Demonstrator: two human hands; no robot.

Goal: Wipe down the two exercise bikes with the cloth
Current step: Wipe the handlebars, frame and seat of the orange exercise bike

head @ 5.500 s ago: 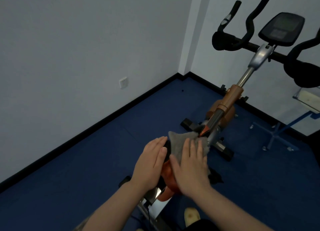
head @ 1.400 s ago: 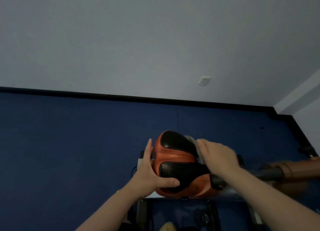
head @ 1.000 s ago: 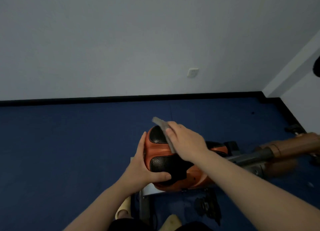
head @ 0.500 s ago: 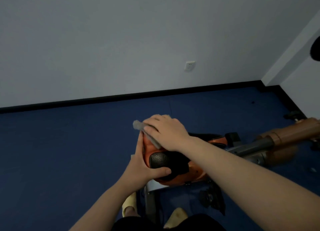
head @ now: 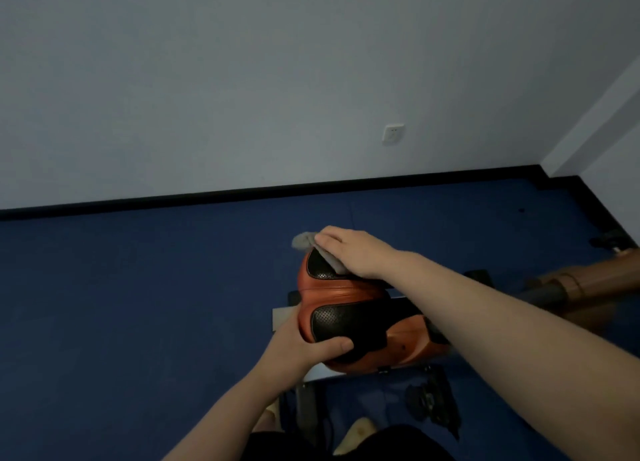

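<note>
Both hands on the saddle (head: 349, 322) — right hand (head: 353, 251) flat, cloth (head: 311, 244) now farther back, left hand (head: 304, 348) gripping.

Layout seen from above, clock directions taken from the saddle (head: 349, 318) at centre. The right hand (head: 349, 251) lies flat on the cloth (head: 306, 242), which rests on the saddle's 12 o'clock edge and overhangs it toward 11 o'clock. The left hand (head: 304, 344) grips the saddle's 7 o'clock side, thumb on top. The bike frame (head: 568, 287) extends toward 3 o'clock. A pedal (head: 433, 401) sits below the saddle at 5 o'clock; the person's feet (head: 356, 433) stand on the floor (head: 138, 304) at 6 o'clock. The wall (head: 242, 79) runs behind at 12 o'clock, carrying a socket (head: 393, 134) toward 1 o'clock; the room corner (head: 543, 169) lies at 2 o'clock.
</note>
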